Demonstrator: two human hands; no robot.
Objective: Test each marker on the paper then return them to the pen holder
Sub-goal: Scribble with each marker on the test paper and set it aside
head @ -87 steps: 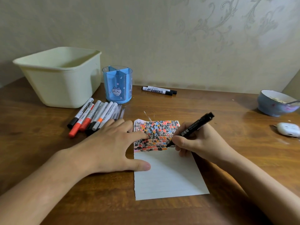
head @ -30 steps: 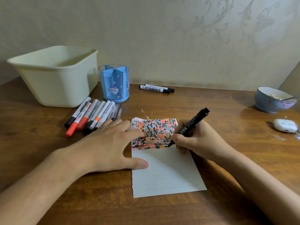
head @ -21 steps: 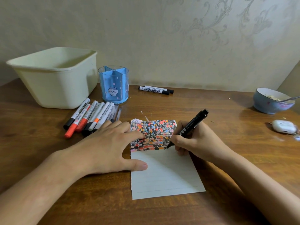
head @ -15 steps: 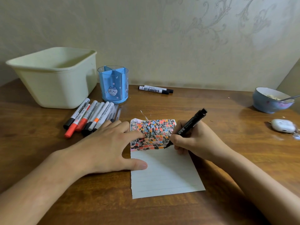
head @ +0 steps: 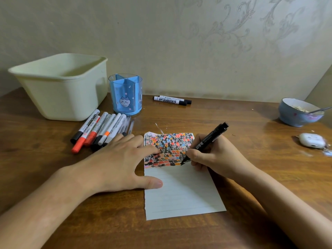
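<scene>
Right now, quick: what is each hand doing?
Left hand: open, flat, fingers pressing the paper.
Right hand: gripping a black marker, tip on the paper.

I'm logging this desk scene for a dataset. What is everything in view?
black marker: 1, black, held, tip on the paper
paper: 1, white lined, top part scribbled, table centre
pen holder: 1, blue, behind the marker pile
marker pile: several, mostly white-barrelled, left of the paper
whiteboard markers: 2, white, by the wall
tub: 1, cream, far left
bowl: 1, blue, far right
earbud case: 1, white, right
left hand: flat, presses the paper
right hand: grips the black marker
</scene>
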